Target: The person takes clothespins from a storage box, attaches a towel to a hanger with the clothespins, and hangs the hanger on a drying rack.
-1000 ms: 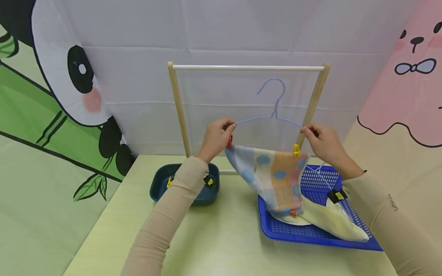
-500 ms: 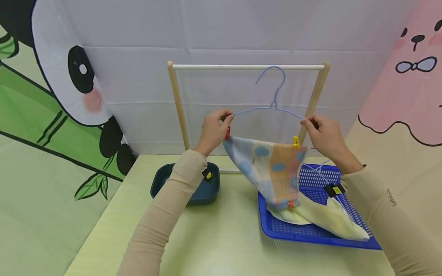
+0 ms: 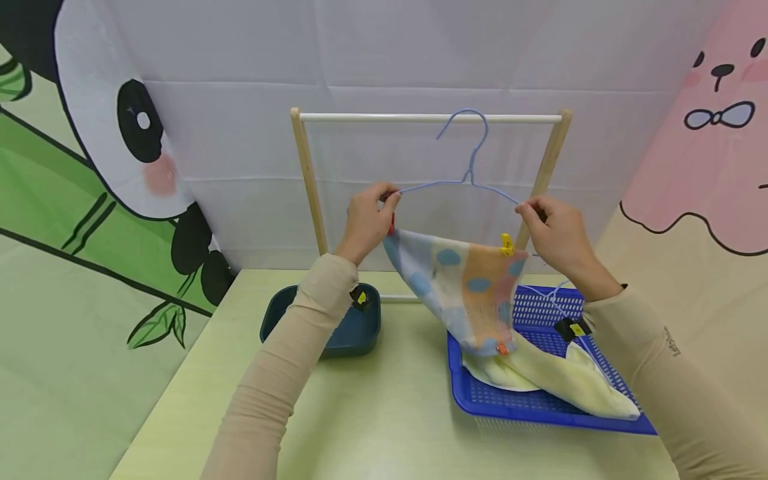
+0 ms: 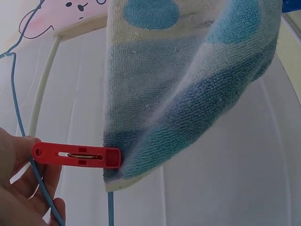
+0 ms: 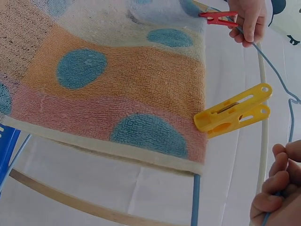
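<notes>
A blue wire hanger (image 3: 471, 160) is held up at its two shoulders. My left hand (image 3: 367, 220) pinches its left shoulder, my right hand (image 3: 558, 233) the right one. From its lower bar hangs a patterned towel (image 3: 459, 280) with blue spots. A red clothespin (image 4: 77, 155) grips the towel's left corner beside my left fingers. A yellow clothespin (image 5: 233, 110) holds the top edge near the right end. The towel's lower end, bearing an orange-red clip (image 3: 503, 348), hangs over the blue basket (image 3: 474, 403). In the head view, the hanger's hook overlaps the rack's white rail (image 3: 384, 118); contact cannot be told.
A drying rack with wooden posts (image 3: 309, 180) stands at the table's back. Inside the basket lie a pale yellow cloth (image 3: 564, 380) and another blue hanger (image 3: 549, 293). The dark teal tub (image 3: 354, 337) sits left, partly behind my left forearm.
Both hands have raised the hanger and towel, and moved slightly left. The hook has gone from below the rail to its level. Both grips stay the same.
</notes>
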The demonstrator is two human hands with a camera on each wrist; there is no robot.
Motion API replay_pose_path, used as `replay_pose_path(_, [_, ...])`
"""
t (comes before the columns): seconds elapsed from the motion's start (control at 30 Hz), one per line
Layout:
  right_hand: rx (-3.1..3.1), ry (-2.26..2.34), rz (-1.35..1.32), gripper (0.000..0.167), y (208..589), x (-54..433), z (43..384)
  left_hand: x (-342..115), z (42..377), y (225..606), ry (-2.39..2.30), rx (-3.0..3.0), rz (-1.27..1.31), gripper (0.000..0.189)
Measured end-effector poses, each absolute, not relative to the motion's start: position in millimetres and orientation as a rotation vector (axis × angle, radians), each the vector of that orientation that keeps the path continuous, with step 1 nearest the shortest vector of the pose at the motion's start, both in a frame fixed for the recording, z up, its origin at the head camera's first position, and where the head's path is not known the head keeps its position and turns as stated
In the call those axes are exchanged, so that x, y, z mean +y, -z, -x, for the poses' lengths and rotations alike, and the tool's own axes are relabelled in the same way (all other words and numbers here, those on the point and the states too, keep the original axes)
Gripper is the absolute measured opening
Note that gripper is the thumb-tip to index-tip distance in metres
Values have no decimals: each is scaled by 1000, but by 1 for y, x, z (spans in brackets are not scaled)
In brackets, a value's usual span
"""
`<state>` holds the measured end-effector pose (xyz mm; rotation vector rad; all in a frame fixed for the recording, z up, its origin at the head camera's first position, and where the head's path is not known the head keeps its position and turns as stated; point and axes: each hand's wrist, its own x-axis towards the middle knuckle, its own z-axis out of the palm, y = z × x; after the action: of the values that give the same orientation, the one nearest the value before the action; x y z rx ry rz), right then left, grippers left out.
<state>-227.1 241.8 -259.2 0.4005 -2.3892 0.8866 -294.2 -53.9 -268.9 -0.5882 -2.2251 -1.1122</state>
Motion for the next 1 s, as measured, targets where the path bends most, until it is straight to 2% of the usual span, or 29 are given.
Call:
replay_pose_path(0.37, [-2365,-948,-390,31,255,226,231,-61,299,251,1022,-2179,525,18])
replay_pose_path(1.0, [-2495,-1067,-410,31,254,192,235,-87,325,248,882,-2277,513,20])
